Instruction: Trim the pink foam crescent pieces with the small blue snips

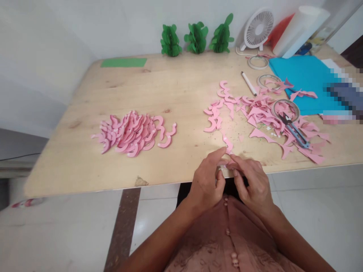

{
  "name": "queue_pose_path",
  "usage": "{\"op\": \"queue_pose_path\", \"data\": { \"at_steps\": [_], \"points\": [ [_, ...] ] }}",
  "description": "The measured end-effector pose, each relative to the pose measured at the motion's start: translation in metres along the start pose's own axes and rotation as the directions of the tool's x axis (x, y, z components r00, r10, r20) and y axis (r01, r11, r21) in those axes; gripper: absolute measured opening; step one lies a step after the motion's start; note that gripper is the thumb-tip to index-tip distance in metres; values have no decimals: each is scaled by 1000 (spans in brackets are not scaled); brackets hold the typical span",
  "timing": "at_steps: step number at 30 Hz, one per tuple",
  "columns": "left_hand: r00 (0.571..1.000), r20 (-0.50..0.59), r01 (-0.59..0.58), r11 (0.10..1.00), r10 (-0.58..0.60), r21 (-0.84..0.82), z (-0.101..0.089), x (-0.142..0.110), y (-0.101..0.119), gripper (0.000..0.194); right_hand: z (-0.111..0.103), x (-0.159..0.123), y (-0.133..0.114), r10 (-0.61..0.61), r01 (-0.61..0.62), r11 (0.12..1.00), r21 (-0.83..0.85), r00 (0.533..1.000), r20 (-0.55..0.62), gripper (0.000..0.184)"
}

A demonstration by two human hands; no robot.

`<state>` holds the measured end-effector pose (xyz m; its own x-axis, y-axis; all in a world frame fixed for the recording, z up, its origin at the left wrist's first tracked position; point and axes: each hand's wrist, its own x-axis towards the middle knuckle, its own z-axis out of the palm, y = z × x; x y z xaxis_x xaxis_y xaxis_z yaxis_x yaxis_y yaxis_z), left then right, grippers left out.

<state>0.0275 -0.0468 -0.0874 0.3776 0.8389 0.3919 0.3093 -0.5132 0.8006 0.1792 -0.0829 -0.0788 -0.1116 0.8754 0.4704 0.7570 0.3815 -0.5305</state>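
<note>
1. Pink paper or thin foam, I cannot tell which, makes up the small curved piece (231, 165) at the desk's (181, 90) near edge, in front of the person.
2. The left hand (209, 175) and right hand (252, 181) both have their fingers closed in a pinch on it; fingertips partly hide it.
3. Too hard a pinch could crease or tear it; a loose one could let it drop past the edge.
4. The loose curved pieces (214, 119) lie against the offcuts (262, 113), so a careless sweep might mix them.
5. No proper container can be made out; the nearest thing is a tape roll (297, 112), its ring surrounding offcuts, with the snips' (297, 133) blades across its near edge.
</note>
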Motion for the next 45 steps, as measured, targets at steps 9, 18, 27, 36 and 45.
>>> {"op": "queue_pose_path", "data": {
  "at_steps": [9, 18, 27, 36, 45],
  "points": [
    [1000, 9, 8, 999, -7, -41, -1, 0, 1, 63, 0, 1, -1, 35, -35, 999, -14, 999, -4, 49],
    [1000, -17, 24, 995, -26, -94, -2, 2, 2, 61, -2, 2, -1, 13, -14, 999, 29, 1000, 22, 51],
    [999, -25, 39, 993, -42, -113, -1, 1, 1, 61, -2, 3, -3, 38, -39, 999, 10, 999, 28, 49],
    [998, -46, 29, 997, -33, -78, 0, 2, 2, 60, -5, 5, 5, -85, 86, 996, -22, 995, 60, 59],
    [999, -29, 36, 998, -37, -52, -1, 2, 1, 59, -7, 8, 11, -156, 160, 987, -34, 984, 90, 61]
  ]
}}
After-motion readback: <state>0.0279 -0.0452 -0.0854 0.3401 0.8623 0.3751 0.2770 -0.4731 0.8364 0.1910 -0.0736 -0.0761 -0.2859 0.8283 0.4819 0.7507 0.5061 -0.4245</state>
